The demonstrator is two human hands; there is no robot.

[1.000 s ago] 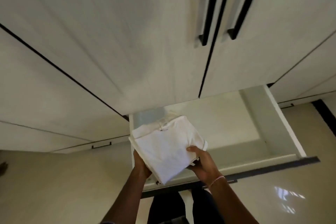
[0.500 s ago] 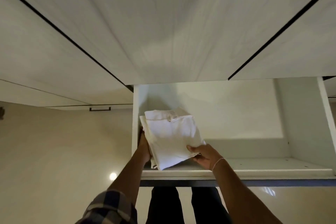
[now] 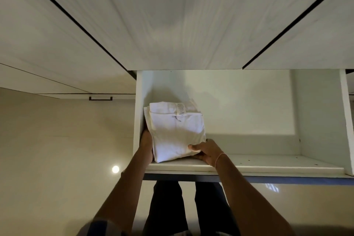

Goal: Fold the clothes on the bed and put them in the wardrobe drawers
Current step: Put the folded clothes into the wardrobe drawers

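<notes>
A folded white garment (image 3: pixel 176 132) with a care label on top sits low in the left end of the open wardrobe drawer (image 3: pixel 268 166). My left hand (image 3: pixel 146 141) holds its left edge, squeezed between the cloth and the drawer's left wall. My right hand (image 3: pixel 206 150) grips the near right corner, thumb on top and fingers underneath. Whether the garment rests on the drawer floor I cannot tell.
The drawer's inside to the right of the garment is bare white board. Closed wardrobe doors (image 3: pixel 172 25) rise above the drawer. Another drawer with a small dark handle (image 3: pixel 100 98) lies to the left. Glossy floor and my dark trouser legs (image 3: pixel 166 205) are below.
The garment has gone down from above the drawer's front edge into its left end and turned squarer to the walls. Both hands stayed on it. My head has moved closer.
</notes>
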